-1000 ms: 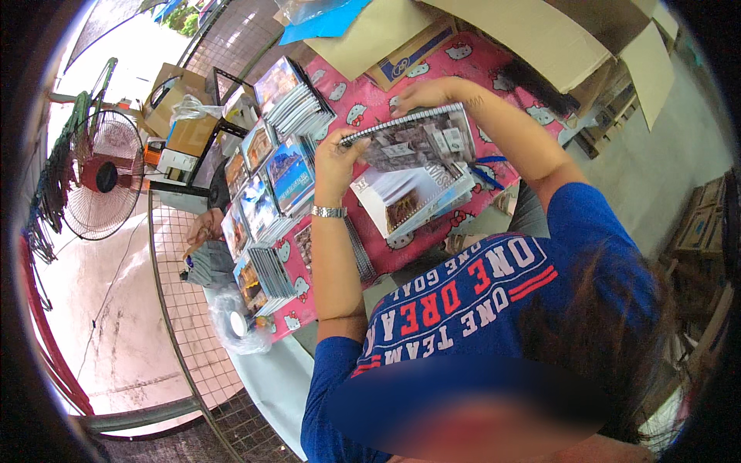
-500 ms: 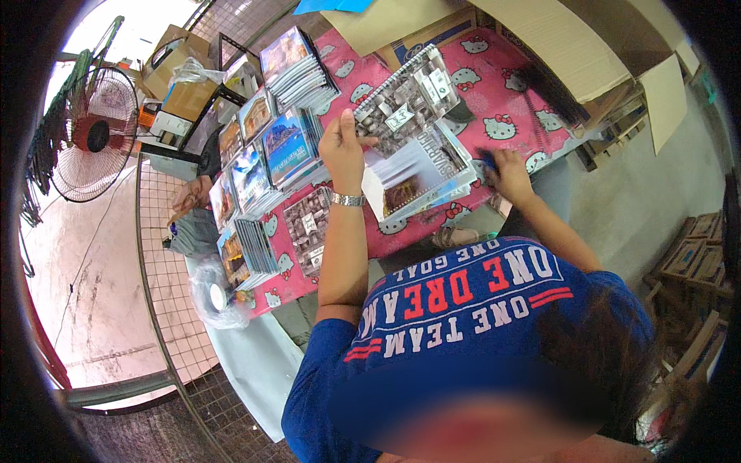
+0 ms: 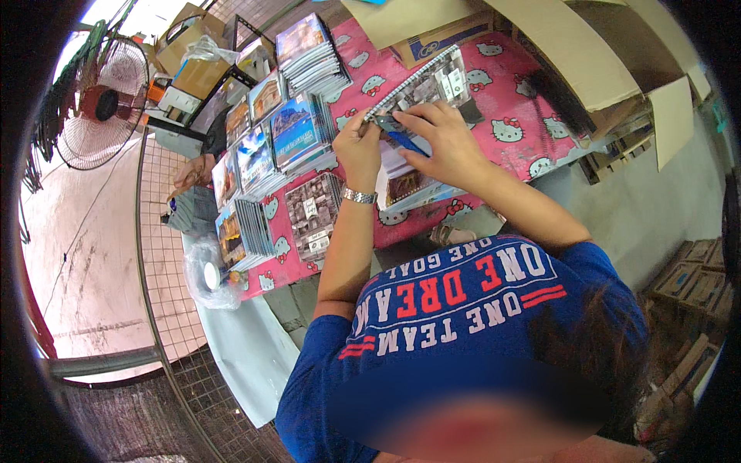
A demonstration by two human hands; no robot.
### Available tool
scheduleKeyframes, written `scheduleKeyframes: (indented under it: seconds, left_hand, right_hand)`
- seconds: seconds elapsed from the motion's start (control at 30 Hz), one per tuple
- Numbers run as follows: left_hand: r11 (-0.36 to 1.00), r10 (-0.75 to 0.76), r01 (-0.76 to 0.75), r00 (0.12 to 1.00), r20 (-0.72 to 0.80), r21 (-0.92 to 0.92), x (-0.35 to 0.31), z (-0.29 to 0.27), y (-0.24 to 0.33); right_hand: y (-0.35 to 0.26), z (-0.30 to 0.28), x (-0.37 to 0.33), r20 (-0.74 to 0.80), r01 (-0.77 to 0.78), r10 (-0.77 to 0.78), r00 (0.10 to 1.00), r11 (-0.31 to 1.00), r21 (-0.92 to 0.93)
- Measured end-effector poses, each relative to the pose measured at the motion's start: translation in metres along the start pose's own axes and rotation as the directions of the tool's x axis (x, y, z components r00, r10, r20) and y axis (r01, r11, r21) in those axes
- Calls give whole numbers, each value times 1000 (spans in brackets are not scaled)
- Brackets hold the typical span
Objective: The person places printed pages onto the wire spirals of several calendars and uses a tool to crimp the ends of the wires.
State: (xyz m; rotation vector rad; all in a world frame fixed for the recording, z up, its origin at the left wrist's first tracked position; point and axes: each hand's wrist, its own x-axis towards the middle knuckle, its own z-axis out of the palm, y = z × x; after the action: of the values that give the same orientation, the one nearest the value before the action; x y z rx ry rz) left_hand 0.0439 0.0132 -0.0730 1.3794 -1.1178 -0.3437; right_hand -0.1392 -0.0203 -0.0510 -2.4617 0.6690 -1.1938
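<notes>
My left hand (image 3: pixel 358 158), with a metal watch at its wrist, pinches the lower left corner of a spiral notebook (image 3: pixel 441 86) with a black-and-white photo cover. In my right hand (image 3: pixel 451 147) are blue-handled pliers (image 3: pixel 403 140), their dark jaws against the end of the wire spiral beside my left fingertips. Under the raised notebook lie more spiral notebooks (image 3: pixel 417 191), partly covered by my right hand. A second black-and-white notebook (image 3: pixel 312 212) lies flat to the left of my left forearm.
Stacks of spiral notebooks with landscape covers (image 3: pixel 293 135) fill the left of the pink patterned table (image 3: pixel 505 100). An open cardboard box (image 3: pixel 575 69) stands at the right. A fan (image 3: pixel 104 104) is at far left; another person's hand (image 3: pixel 193 174) shows by the table's left edge.
My right hand has come from the table's right side to the notebook's spiral, bringing the blue-handled pliers. My left hand still grips the notebook corner. The view has shifted slightly.
</notes>
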Motion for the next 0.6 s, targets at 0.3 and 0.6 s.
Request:
scheduleKeyframes:
  seconds: [0.3, 0.6]
  left_hand:
    - [840, 407, -356, 912, -41, 409, -2, -31, 42]
    - [928, -188, 333, 809, -557, 171, -54, -224, 14]
  right_hand:
    - [3, -16, -8, 253, -330, 213, 944, 665, 670]
    - [156, -6, -139, 137, -507, 510, 849, 860, -60]
